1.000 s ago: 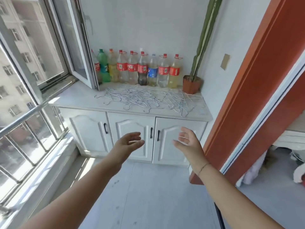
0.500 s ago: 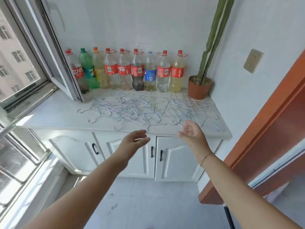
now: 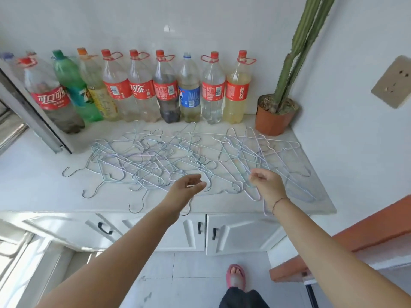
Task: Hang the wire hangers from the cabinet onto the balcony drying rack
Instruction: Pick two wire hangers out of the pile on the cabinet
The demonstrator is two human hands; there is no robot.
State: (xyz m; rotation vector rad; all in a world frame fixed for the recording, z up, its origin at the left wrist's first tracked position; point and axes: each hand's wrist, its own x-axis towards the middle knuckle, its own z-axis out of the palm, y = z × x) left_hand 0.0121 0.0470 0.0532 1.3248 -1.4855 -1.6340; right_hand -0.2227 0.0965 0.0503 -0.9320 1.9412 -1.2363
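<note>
Your left hand (image 3: 189, 185) and right hand (image 3: 266, 185) sit over the front of the cabinet top (image 3: 33, 185) — wire hangers (image 3: 178, 156) lie spread on it just beyond both hands. One hanger runs under your right hand, past the front edge. The bottle row (image 3: 142, 90) stands behind the pile, against the wall. Potted cactus (image 3: 275, 116): ahead of your right hand, in the corner. Wall socket (image 3: 393, 83): further right. Window frame (image 3: 33, 121): far left of your left hand — cabinet doors (image 3: 240, 232) below both.
</note>
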